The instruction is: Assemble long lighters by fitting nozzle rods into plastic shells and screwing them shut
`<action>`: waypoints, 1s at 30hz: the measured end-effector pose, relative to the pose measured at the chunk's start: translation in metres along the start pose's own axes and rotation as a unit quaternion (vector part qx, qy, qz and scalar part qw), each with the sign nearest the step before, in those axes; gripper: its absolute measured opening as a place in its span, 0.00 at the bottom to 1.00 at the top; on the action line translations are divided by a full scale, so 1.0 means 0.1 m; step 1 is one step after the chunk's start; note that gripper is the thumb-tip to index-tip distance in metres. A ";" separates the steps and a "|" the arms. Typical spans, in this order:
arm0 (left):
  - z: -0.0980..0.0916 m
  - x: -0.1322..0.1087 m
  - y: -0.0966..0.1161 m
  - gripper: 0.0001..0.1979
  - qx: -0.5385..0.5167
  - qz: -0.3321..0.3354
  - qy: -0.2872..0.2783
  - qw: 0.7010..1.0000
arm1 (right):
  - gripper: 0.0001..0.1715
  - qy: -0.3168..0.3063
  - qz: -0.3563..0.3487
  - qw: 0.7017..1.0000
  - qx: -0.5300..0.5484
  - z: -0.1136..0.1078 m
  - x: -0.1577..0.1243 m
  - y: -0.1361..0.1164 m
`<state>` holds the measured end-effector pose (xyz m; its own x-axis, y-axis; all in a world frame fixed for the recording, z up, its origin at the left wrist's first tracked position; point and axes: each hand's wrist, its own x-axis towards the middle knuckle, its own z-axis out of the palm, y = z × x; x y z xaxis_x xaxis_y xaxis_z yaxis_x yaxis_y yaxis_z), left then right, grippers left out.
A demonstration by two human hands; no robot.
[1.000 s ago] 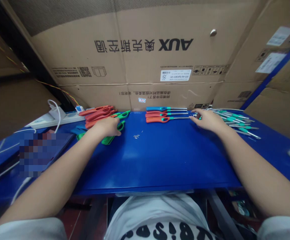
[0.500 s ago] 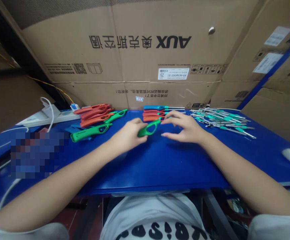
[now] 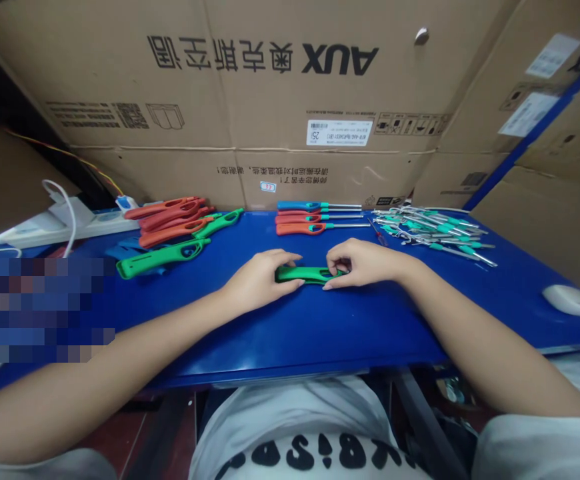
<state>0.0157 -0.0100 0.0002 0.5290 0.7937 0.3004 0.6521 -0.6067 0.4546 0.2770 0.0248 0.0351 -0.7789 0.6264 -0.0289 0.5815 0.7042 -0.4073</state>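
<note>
A green lighter handle (image 3: 310, 273) lies level, low over the middle of the blue table. My left hand (image 3: 255, 283) grips its left end between thumb and fingers. At the other end, my right hand (image 3: 367, 262) pinches the loop with curled fingertips, which partly cover it. Behind them lie three long-nosed lighters side by side: a blue one (image 3: 298, 207), a red one (image 3: 296, 218) and an orange one (image 3: 295, 229), their metal tubes pointing right. Back left is a pile of red and orange handles (image 3: 173, 232), with another green handle (image 3: 163, 259) in front.
Back right, a heap of metal lighter tubes (image 3: 440, 233) with teal collars and wires sits on the blue table (image 3: 270, 340). A white computer mouse (image 3: 573, 300) is at the right edge. A power strip (image 3: 25, 227) with cables stands left; cardboard (image 3: 250, 93) walls the back.
The green handle has come down and turned level toward me. My right hand has closed from open fingers onto its right end. The camera view has shifted slightly.
</note>
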 end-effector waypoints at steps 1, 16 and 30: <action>-0.01 0.01 -0.03 0.21 -0.015 -0.006 0.009 1.000 | 0.23 -0.001 0.007 1.000 0.007 -0.01 -0.01 0.01; -0.03 -0.01 -0.05 0.40 0.017 0.044 0.108 0.993 | 0.20 0.267 0.087 0.956 0.083 -0.08 -0.01 0.15; -0.30 0.01 -0.08 0.10 0.117 0.222 -0.126 0.960 | 0.24 -0.142 0.113 0.966 0.184 -0.14 -0.13 0.05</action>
<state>-0.0049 -0.0032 0.0222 0.8781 0.4367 0.1957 0.4207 -0.8994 0.1190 0.2928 0.0249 0.0468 -0.7058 0.5958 -0.3833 0.6618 0.3615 -0.6567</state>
